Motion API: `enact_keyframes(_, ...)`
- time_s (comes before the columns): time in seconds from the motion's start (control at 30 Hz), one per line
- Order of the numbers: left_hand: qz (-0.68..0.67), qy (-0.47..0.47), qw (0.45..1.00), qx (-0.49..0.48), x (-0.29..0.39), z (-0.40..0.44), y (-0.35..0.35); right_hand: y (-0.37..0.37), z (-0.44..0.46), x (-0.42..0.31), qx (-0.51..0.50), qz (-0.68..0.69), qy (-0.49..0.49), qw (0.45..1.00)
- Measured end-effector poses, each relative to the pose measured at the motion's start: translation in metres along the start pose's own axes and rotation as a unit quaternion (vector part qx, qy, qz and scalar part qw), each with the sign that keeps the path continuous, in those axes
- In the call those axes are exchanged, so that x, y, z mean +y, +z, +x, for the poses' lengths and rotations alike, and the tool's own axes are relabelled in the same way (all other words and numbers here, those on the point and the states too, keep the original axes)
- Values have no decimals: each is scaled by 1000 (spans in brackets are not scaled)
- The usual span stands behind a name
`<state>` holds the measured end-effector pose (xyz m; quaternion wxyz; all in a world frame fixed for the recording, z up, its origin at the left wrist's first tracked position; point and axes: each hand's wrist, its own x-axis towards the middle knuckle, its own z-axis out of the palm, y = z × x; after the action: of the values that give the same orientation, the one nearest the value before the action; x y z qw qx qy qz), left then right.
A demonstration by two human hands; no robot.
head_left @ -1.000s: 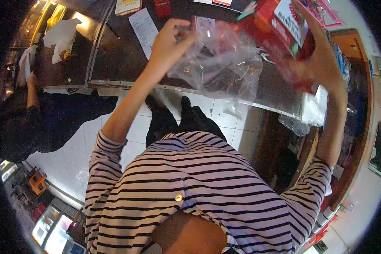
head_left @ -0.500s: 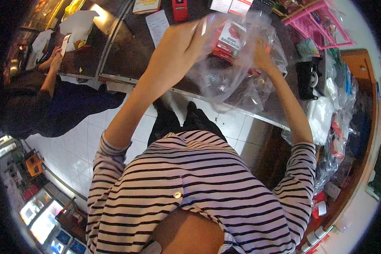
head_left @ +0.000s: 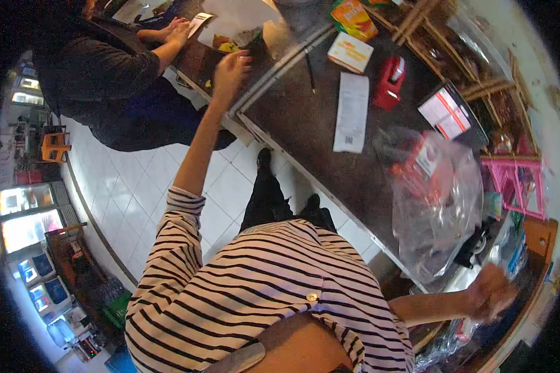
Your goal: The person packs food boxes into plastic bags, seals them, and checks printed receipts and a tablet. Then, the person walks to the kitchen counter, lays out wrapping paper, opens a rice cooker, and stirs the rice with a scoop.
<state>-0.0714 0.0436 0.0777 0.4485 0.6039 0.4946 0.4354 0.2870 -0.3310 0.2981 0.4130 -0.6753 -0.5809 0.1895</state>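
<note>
My left hand is raised over the seam between the two counters, near a white paper wrapper with food in it. Its fingers are loosely bent and nothing shows in them. Far to the right, my right hand is beside the counter's edge above plastic packaging; motion smears its fingers. Between my hands, a clear plastic bag lies on the dark counter with a red-and-white box inside. Neither hand touches the bag.
A long receipt, a red tape dispenser, a white-and-orange box and a printed card lie on the counter. A pink basket stands at right. At left, a co-worker's hands hold a paper slip.
Both hands have left the plastic bag, which now rests on the counter with the box. My left hand moved left, my right hand down to the right side. The view turned left.
</note>
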Motion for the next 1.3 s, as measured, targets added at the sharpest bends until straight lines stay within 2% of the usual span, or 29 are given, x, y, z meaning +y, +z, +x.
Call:
enact_keyframes(0.03,25,16,996,79,-29,28,-28,23,11,-13,-7,39,-51,998)
enact_keyframes(0.07,108,34,983,142,-50,53,-55,51,30,-24,-34,85,-97,991)
enact_keyframes(0.1,190,51,960,201,-70,78,-78,90,57,-32,-73,130,-125,981)
enact_keyframes(0.13,229,72,946,220,-94,110,-101,139,90,-32,-106,174,-118,972)
enact_keyframes(0.17,266,95,929,238,-121,143,-118,193,126,-25,-125,215,-68,966)
enact_keyframes(0.2,302,112,912,254,-139,165,-128,253,163,-10,-134,268,21,954)
enact_keyframes(0.23,317,109,914,230,-146,182,-132,318,203,18,-126,324,142,927)
enact_keyframes(0.27,331,106,914,207,-151,198,-134,373,238,43,-86,335,122,930)
enact_keyframes(0.3,346,103,914,184,-155,212,-135,423,276,67,-72,259,149,952)
enact_keyframes(0.33,345,104,920,154,-163,221,-135,463,308,86,-40,98,95,990)
enact_keyframes(0.4,346,60,928,126,-159,223,-125,514,343,89,38,107,26,993)
enact_keyframes(0.5,272,-16,956,105,-165,219,-125,564,384,118,33,-62,7,998)
enact_keyframes(0.53,241,-46,964,101,-171,214,-128,572,384,123,98,-81,8,992)
enact_keyframes(0.63,217,-50,974,44,-164,176,-124,531,366,131,-55,-20,-37,998)
enact_keyframes(0.7,202,-65,975,63,-131,132,-107,492,341,125,-165,-7,164,973)
enact_keyframes(0.8,95,-100,990,33,-117,88,-78,455,314,150,-88,224,270,932)
enact_keyframes(0.9,75,-116,990,13,-112,56,-49,424,287,175,-121,87,295,944)
enact_keyframes(0.93,1,-195,981,-9,-97,46,-41,422,272,180,-116,16,256,959)
enact_keyframes(1.03,70,-128,989,11,-79,29,-28,417,232,180,-28,20,237,971)
enact_keyframes(1.07,79,-108,991,28,-82,26,-27,402,233,147,-39,-75,196,977)
enact_keyframes(1.17,71,-144,987,16,-83,25,-30,397,226,170,-48,-58,187,979)
enact_keyframes(1.27,59,-151,987,20,-73,20,-28,393,234,173,-66,-29,233,970)
enact_keyframes(1.3,60,-146,987,23,-73,20,-27,389,234,164,-34,-112,189,975)
